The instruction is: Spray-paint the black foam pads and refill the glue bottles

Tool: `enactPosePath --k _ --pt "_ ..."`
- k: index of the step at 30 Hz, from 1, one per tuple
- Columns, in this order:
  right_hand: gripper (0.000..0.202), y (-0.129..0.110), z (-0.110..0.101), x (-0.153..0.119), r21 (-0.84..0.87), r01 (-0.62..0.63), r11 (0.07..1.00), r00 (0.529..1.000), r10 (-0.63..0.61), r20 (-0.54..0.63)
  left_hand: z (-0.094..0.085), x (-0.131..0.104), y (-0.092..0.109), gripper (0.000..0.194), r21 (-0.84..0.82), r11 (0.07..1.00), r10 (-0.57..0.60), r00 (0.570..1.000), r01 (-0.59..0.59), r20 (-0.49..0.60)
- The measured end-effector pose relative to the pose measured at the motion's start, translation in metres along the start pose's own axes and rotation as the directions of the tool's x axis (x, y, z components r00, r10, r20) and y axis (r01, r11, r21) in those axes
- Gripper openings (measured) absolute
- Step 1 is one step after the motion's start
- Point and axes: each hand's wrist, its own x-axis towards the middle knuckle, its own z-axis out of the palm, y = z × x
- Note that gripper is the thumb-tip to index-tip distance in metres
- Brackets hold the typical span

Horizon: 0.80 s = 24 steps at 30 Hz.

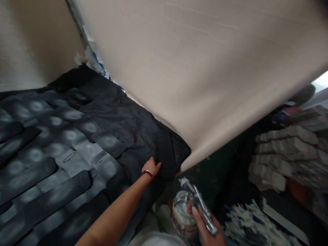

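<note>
The right hand's (pixel 208 225) fingers wrap a spray gun (pixel 190 187), long axis towards eleven o'clock; at ten, the left hand (pixel 151 167) touches black cloth (pixel 133 119), grip unclear.

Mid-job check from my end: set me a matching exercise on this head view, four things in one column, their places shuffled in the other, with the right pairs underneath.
Things
1. The person's left hand
2. Silver metal spray gun
3. Large smooth beige sheet
4. Pale, soft-looking bundles

Places
A. Spanning the upper middle of the view
B. Held in the right hand
C. Stacked towards the right edge of the view
D. On the crumpled black cloth

Right pairs
1-D; 2-B; 3-A; 4-C
</note>
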Motion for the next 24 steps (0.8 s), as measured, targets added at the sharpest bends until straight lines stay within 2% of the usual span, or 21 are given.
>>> enactPosePath --k 2,4,8,11,17,24 --pt "0.049 0.010 -0.002 0.008 0.102 -0.015 0.995 0.996 0.006 0.091 0.015 -0.008 0.011 0.034 0.090 0.995 -0.043 0.999 0.045 -0.019" --pt "0.048 0.016 -0.004 0.012 0.105 -0.013 0.994 0.991 -0.001 0.137 0.021 -0.011 0.019 0.031 0.091 0.993 -0.069 0.997 0.072 -0.039" --pt "0.045 0.016 -0.007 0.011 0.089 0.024 0.996 0.992 -0.035 0.119 0.025 -0.010 0.030 0.027 0.028 0.998 -0.045 0.991 0.049 -0.125" --pt "0.045 0.012 -0.008 0.011 0.098 0.029 0.995 0.994 -0.040 0.105 0.029 -0.007 0.036 0.026 0.030 0.996 -0.079 0.991 0.083 -0.112" --pt "0.043 0.006 -0.013 0.018 0.121 0.044 0.992 0.995 -0.054 0.078 0.038 0.001 0.032 0.023 0.003 0.996 -0.092 0.988 0.093 -0.122" --pt "0.044 0.029 -0.023 0.014 0.074 0.014 0.997 0.997 -0.019 0.077 0.040 0.007 0.023 0.009 -0.065 0.994 -0.098 0.988 0.090 -0.118"
